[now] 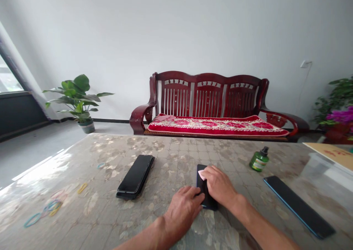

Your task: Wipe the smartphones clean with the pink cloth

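A dark smartphone (210, 205) lies face up on the patterned tablecloth, partly covered by both hands. My left hand (185, 205) is closed on the phone's left edge, steadying it near the lower half. My right hand (219, 182) is over the upper part of the screen, its fingers pinching a small pale pink cloth or tissue (202, 175) that touches the glass. To the right lies another dark phone (299, 206) with a blue edge. On the left, dark phones (135, 176) sit in a stack. A green bottle (259, 159) with a black cap stands beyond the right hand.
Coloured rubber bands (49, 207) are scattered at the table's left. A clear plastic box (328, 172) with a tan sheet (332, 155) on top stands at the right edge. Behind the table (171, 150) are a wooden bench (208, 99) and a potted plant (79, 99).
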